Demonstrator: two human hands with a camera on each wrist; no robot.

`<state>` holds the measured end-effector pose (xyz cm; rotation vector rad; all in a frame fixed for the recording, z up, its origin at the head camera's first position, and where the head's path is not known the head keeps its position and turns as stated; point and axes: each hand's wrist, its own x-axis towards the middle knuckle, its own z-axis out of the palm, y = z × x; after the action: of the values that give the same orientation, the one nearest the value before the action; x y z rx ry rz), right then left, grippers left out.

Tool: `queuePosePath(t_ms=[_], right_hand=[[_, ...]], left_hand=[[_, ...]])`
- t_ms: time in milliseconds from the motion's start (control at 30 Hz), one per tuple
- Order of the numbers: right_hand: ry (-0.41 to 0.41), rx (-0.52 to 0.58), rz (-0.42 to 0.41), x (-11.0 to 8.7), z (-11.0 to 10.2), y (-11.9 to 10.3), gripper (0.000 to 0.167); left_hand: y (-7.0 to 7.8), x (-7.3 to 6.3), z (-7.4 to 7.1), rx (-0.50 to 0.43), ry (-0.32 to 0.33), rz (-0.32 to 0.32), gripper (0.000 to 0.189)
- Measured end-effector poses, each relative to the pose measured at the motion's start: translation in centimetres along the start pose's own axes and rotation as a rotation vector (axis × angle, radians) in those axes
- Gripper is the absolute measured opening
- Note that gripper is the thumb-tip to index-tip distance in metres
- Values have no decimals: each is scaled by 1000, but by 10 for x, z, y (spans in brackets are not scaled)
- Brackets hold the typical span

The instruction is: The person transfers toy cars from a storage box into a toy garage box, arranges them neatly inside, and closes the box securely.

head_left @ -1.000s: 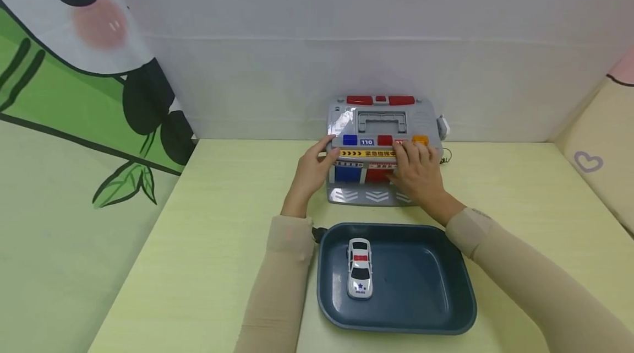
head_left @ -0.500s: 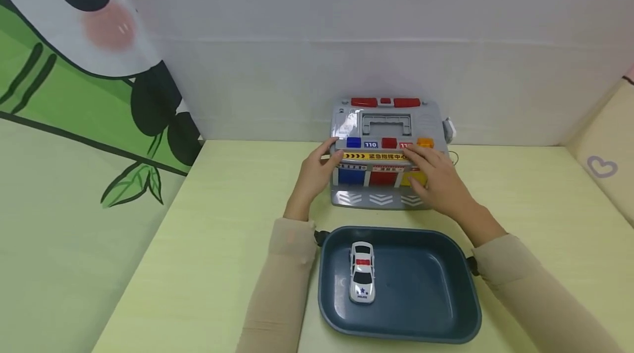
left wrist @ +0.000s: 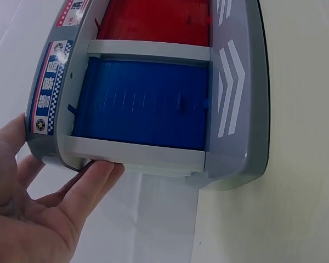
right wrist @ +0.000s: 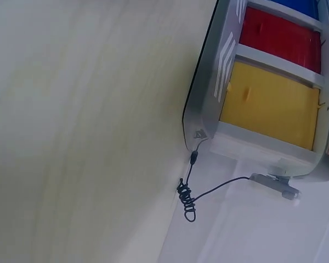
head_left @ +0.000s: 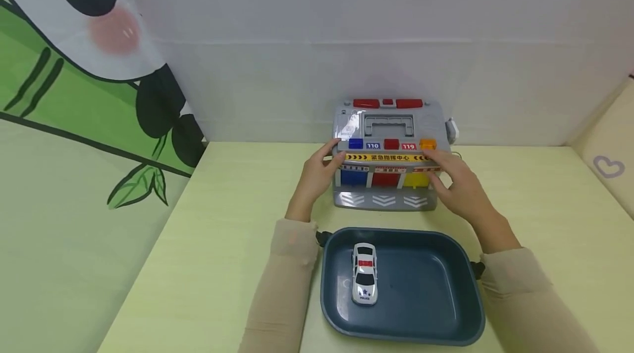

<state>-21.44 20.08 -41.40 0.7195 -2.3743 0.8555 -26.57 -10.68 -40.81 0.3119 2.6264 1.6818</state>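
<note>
A grey toy garage (head_left: 383,199) with blue, red and yellow doors stands at the back of the table, against the wall. My left hand (head_left: 315,177) grips the upper left corner of its roof. In the left wrist view, the left hand's fingers (left wrist: 93,183) bend against the garage's side, below the roof edge. Over at the right end, my right hand (head_left: 460,185) touches the roof edge near the orange button (head_left: 427,144), fingers on top and thumb lower, by the yellow door (right wrist: 268,104). Only a sliver of that hand shows in the right wrist view.
Nearer to me is a dark blue tray (head_left: 421,336) holding a white toy police car (head_left: 365,281). A small grey handset (right wrist: 274,186) hangs at the garage's right side on a coiled black cord (right wrist: 186,197). A white wall rises behind.
My right hand has slid right along the roof front, from the middle to the right end, uncovering the red and yellow doors. The left hand keeps its place at the left corner.
</note>
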Motion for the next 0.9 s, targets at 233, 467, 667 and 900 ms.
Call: queuePosePath(t_ms=[233, 467, 667, 900], right_hand=[[151, 33, 127, -7, -4, 5, 42], [179, 78, 340, -5, -9, 10, 39], [75, 180, 487, 2, -9, 13, 45], [-63, 227, 543, 9, -12, 12, 57]], left_hand=[[5, -3, 4, 36, -20, -22, 53], [12, 2, 8, 120, -89, -12, 53], [14, 3, 2, 154, -80, -34, 50], [18, 3, -6, 157, -72, -49, 50]])
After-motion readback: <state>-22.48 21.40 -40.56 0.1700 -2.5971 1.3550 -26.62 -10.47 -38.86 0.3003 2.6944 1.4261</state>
